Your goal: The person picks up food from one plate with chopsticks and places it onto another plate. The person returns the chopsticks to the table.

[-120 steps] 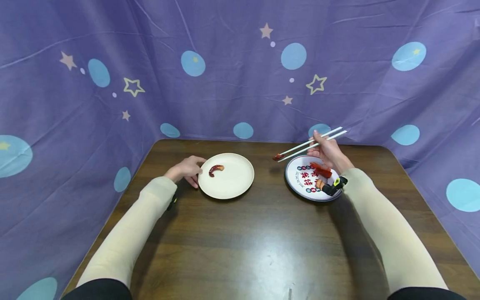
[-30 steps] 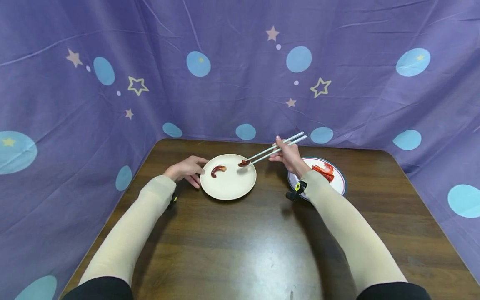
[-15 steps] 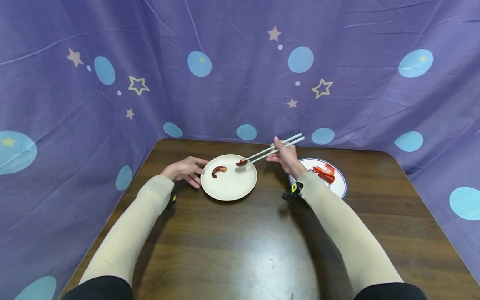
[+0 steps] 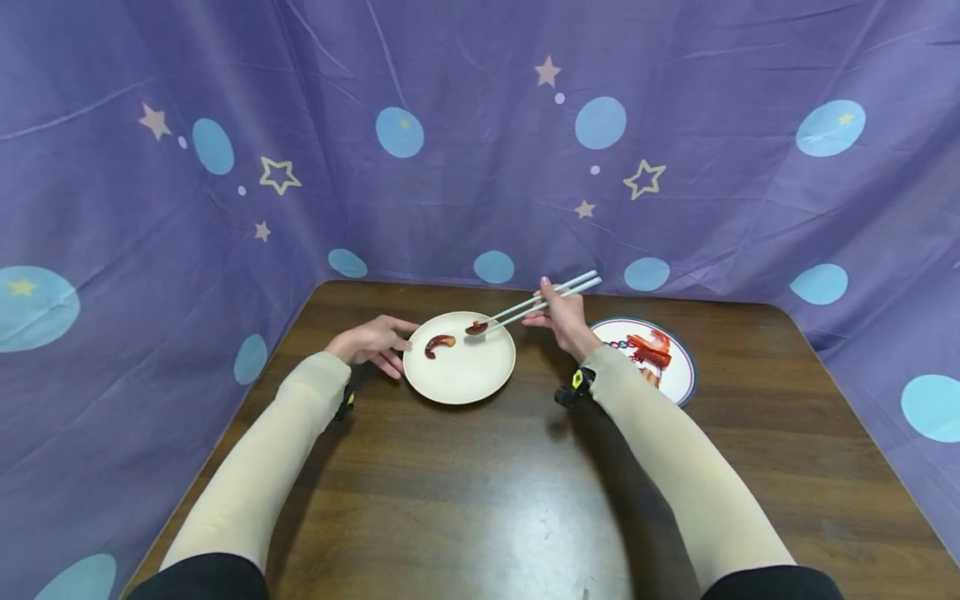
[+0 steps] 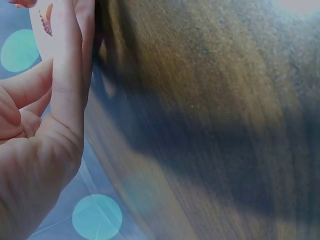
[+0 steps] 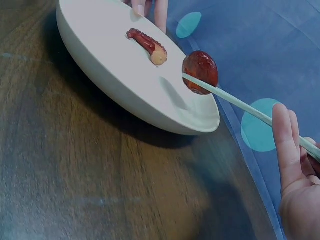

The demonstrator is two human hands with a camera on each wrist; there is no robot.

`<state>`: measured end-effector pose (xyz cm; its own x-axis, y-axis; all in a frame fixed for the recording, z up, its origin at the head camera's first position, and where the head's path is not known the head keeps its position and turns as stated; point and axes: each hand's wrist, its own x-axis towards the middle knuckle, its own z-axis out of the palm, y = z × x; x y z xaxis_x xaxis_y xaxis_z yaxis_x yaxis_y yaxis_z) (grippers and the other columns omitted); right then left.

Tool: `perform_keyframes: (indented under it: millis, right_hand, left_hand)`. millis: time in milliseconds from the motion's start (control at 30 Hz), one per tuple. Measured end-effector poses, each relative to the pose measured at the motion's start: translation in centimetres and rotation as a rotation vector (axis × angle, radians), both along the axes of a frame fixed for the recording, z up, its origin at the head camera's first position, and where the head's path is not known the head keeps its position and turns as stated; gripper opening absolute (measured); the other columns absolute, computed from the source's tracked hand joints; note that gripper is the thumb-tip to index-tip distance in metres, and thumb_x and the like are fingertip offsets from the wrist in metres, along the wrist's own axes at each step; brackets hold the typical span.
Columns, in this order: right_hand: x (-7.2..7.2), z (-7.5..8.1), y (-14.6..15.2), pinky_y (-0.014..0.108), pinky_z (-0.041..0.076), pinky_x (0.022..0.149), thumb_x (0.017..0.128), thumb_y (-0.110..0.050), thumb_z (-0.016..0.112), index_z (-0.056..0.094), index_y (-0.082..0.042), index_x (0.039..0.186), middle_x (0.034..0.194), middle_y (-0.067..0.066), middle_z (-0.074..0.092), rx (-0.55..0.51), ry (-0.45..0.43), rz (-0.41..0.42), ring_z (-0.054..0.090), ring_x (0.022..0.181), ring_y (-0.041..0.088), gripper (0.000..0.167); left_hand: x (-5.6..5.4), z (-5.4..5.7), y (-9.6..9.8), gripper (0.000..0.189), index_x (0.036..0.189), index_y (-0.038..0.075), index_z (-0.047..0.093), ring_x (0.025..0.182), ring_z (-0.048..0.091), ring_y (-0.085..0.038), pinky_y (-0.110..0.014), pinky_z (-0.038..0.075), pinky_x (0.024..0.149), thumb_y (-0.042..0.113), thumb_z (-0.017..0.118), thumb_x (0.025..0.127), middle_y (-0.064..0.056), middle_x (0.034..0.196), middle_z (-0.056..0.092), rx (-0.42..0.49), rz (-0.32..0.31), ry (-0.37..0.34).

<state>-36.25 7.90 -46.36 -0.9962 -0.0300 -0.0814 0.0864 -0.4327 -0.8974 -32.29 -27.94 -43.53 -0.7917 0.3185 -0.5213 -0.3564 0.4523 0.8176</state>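
Observation:
My right hand (image 4: pixel 564 320) holds a pair of pale chopsticks (image 4: pixel 543 299) in its fingers. Between their tips is a glossy, dark red-brown oval food piece (image 6: pixel 201 71), over the far right part of the cream plate (image 4: pixel 459 380). Its shadow falls on the plate in the right wrist view. An octopus tentacle (image 4: pixel 439 345), dark red with a pale cut end, lies on the plate's left half. My left hand (image 4: pixel 371 343) grips the plate's left rim, one fingertip over the edge and another finger along the outside. In the left wrist view, its fingers hide most of the plate.
To the right, a white plate (image 4: pixel 681 379) with a blue rim and printed characters bears red and orange food pieces (image 4: pixel 652 350); my right sleeve covers part of it. Both plates stand on a brown wooden table (image 4: pixel 480 492). A purple curtain (image 4: pixel 465 200) hangs behind and to the left.
My right hand has carried the dark food piece on the chopsticks leftward from beside the white plate to over the cream plate, edging farther left lately. My left hand stays at the rim.

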Motion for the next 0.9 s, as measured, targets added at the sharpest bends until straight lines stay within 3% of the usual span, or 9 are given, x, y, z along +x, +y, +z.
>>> perform_keyframes:
  millis: [500,900]
  right_hand:
    - [0.4,-0.5,-1.8,0.038,0.067,0.054,0.112,-0.023,0.055,0.055,0.020,0.112,0.073,0.020,0.063,0.009,0.008,-0.032,0.070,0.051,0.023,0.043]
    - [0.7,-0.4,-2.9,0.040,0.067,0.052,0.112,-0.022,0.057,0.060,0.013,0.100,0.065,0.017,0.063,-0.016,-0.002,-0.085,0.070,0.050,0.024,0.037]
  left_hand:
    - [0.0,0.2,0.1,0.063,0.167,0.003,0.026,0.074,0.076,-0.031,-0.047,0.069,0.071,-0.002,0.049,0.109,-0.038,0.137,0.056,-0.020,0.012,0.006]
    - [0.0,0.1,0.2,0.063,0.167,0.002,0.024,0.073,0.076,-0.031,-0.046,0.070,0.070,-0.003,0.049,0.109,-0.038,0.134,0.058,-0.017,-0.004,0.009]
